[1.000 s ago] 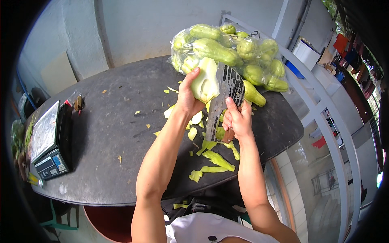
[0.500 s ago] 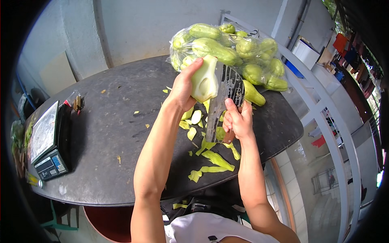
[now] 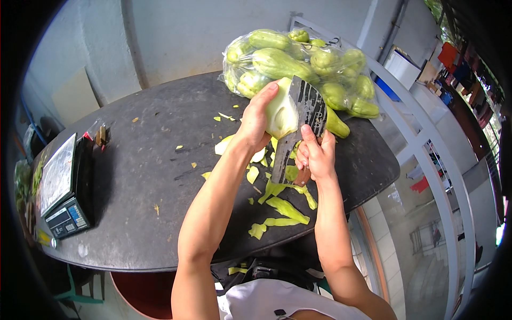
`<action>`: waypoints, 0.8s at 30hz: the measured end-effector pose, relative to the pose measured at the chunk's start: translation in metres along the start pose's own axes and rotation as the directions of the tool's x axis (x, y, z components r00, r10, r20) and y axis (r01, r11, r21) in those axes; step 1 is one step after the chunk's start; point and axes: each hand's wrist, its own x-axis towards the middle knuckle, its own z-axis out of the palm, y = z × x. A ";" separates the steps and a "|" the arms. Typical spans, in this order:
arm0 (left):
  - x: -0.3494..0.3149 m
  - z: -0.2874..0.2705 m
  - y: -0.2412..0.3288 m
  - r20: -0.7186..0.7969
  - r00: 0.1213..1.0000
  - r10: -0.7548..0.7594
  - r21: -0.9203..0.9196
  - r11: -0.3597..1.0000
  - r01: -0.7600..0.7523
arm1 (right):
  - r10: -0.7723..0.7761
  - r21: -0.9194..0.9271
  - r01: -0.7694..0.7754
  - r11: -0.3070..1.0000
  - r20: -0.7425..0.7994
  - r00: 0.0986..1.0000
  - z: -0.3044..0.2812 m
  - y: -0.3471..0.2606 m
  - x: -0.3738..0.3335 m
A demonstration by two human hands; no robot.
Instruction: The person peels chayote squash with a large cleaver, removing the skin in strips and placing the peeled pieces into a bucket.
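In my left hand [image 3: 255,121] is a peeled, pale chayote [image 3: 281,111], held up over the table with a hollow showing on its near side. My right hand [image 3: 318,154] grips the wooden handle of a cleaver [image 3: 311,109]. Its broad, dark-streaked blade stands upright against the chayote's right side. Below both hands, green peels [image 3: 285,209] and pale cut pieces lie scattered on the table. Just behind the blade rests a whole green chayote [image 3: 337,127], partly hidden.
A clear plastic bag of chayotes [image 3: 282,61] sits at the back of the dark oval table [image 3: 149,170]. On the left stands a digital scale [image 3: 66,220]. A grey metal railing [image 3: 434,176] runs along the right. Under the front edge is a reddish tub [image 3: 141,293].
My left hand has shifted right with the chayote, closer to the blade. A pale slice now lies on the table beside my left wrist. The cleaver has moved only slightly.
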 end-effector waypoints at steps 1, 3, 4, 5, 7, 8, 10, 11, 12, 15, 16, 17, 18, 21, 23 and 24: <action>0.002 -0.002 -0.005 -0.015 0.999 -0.033 -0.020 0.999 0.032 | -0.015 0.018 0.015 1.000 -0.019 1.000 0.002 0.001 0.001; 0.001 0.002 -0.014 0.028 0.999 0.027 -0.004 1.000 -0.027 | -0.027 0.035 0.028 0.999 -0.039 0.999 0.001 0.001 0.004; 0.003 0.001 -0.015 0.038 0.999 0.023 -0.010 1.000 -0.023 | -0.022 0.047 0.024 0.999 -0.036 0.999 -0.002 0.001 0.005; 0.003 0.000 -0.016 0.036 0.999 0.022 -0.010 1.000 -0.021 | -0.018 0.058 0.020 0.998 -0.033 0.999 -0.004 0.002 0.005; 0.003 -0.003 -0.015 0.052 0.997 -0.058 -0.044 0.997 0.060 | -0.011 0.058 0.013 0.998 -0.036 0.999 -0.005 0.003 0.005; 0.004 -0.005 -0.014 0.057 0.997 -0.060 -0.043 0.997 0.063 | 0.000 0.057 0.002 0.998 -0.036 0.999 -0.005 0.003 0.005; 0.003 -0.013 -0.010 0.128 0.979 -0.161 -0.144 0.973 0.179 | 0.004 0.065 -0.003 0.998 -0.018 1.000 -0.001 0.000 0.003; 0.003 -0.015 -0.012 0.151 0.978 -0.142 -0.175 0.970 0.167 | 0.022 0.063 -0.022 0.998 0.006 1.000 0.000 0.001 0.002; 0.004 -0.014 -0.013 0.152 0.978 -0.143 -0.175 0.970 0.169 | 0.038 0.057 -0.040 0.998 0.029 0.999 0.000 0.001 0.001; 0.005 -0.012 -0.014 0.100 0.989 -0.113 -0.130 0.984 0.125 | 0.030 0.062 -0.032 0.998 0.030 0.999 -0.001 0.001 0.004; 0.006 -0.012 -0.014 0.066 0.991 -0.115 -0.104 0.987 0.121 | 0.027 0.075 -0.029 0.997 0.027 0.999 -0.001 0.001 0.004; 0.006 -0.013 -0.013 0.032 0.993 -0.115 -0.077 0.990 0.117 | 0.025 0.075 -0.027 0.997 0.027 0.999 0.000 0.002 0.004; 0.006 -0.012 -0.012 0.035 0.993 -0.113 -0.077 0.990 0.115 | 0.046 0.107 -0.047 0.993 0.014 0.999 0.001 0.001 0.003; 0.010 -0.011 -0.006 -0.042 0.999 -0.010 -0.160 0.987 0.003 | 0.065 0.217 -0.054 0.975 -0.043 0.997 0.010 -0.003 0.004; 0.011 -0.010 -0.008 -0.091 0.993 0.069 -0.253 0.963 -0.090 | 0.020 0.262 0.013 0.965 -0.124 0.992 0.018 -0.006 0.003; 0.011 -0.009 -0.006 -0.148 0.979 0.139 -0.339 0.923 -0.182 | 0.016 0.261 0.015 0.965 -0.116 0.993 0.019 -0.007 0.002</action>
